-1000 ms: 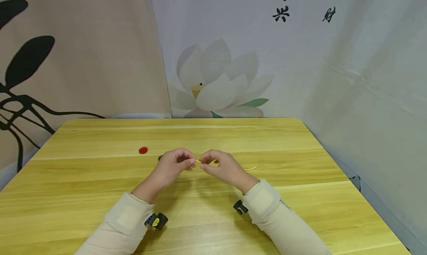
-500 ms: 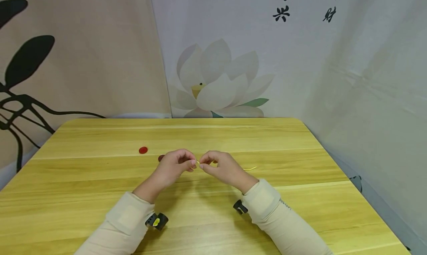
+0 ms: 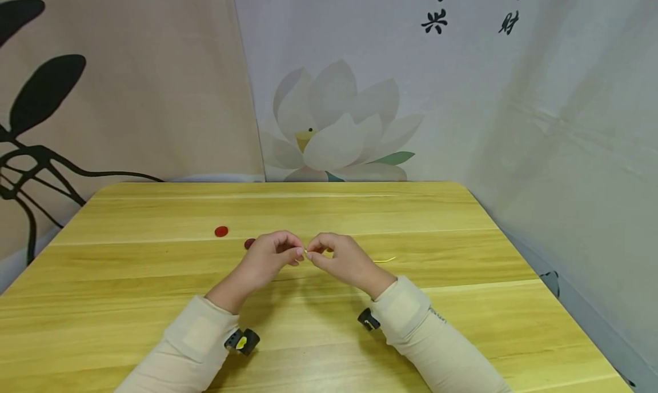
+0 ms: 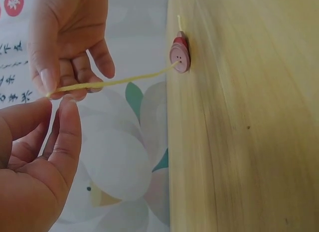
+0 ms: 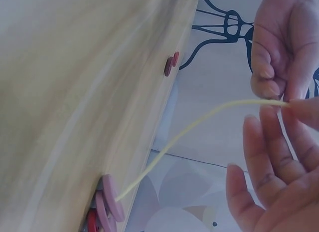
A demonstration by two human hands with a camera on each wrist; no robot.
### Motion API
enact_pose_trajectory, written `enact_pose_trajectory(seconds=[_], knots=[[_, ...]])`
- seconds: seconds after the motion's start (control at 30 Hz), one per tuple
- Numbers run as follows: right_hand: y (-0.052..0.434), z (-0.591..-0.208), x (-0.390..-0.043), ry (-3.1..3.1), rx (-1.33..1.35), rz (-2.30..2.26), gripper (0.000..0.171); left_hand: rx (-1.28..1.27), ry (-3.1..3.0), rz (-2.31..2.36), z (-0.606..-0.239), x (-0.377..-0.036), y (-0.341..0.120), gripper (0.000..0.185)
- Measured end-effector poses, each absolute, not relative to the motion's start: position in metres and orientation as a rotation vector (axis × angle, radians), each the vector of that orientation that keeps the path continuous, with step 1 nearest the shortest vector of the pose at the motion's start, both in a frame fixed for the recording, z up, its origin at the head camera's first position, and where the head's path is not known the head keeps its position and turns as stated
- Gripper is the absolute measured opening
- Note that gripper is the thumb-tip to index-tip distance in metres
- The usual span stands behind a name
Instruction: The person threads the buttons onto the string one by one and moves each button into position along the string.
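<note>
Two hands meet over the middle of the yellow wooden table (image 3: 462, 301). We see the left hand (image 3: 267, 256) and the right hand (image 3: 343, 258) almost touching at the fingertips.

Between them runs a thin yellow string (image 4: 119, 81). In the left wrist view the right hand's thumb and first finger pinch the string near its end, and its other fingers curl loosely under it. The left hand's thumb and finger are pressed together right by that end, but we cannot tell for sure if they hold the string or only come close. We think the hands stay close like this because the string is so thin and floppy, and a short bit is easier to steer.

The string goes down to a small stack of pink buttons (image 4: 180, 55) on the table and passes through them. In the right wrist view the same buttons (image 5: 109, 204) sit by the table edge with the string coming out of them. A bit of the string's tail (image 3: 384, 260) lies on the table to the right.

One red button (image 3: 221, 231) lies by itself, apart from the hands, and a darker button (image 3: 249, 243) sits just beside the left hand.
</note>
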State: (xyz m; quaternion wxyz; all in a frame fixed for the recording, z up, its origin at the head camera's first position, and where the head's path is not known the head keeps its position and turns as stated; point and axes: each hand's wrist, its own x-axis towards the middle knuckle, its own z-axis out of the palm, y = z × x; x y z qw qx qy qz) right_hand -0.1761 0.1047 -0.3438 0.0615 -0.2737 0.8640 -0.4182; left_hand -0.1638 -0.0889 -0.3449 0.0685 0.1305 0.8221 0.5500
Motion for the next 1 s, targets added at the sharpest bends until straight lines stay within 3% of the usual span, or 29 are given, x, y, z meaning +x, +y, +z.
enact_pose_trajectory(seconds=[1.0], knots=[[0.106,-0.346,-0.177,2.625,-0.815,-1.321,0.003,0.351,2.460,1.735,-0.335,-0.165,-0.111,0.023]])
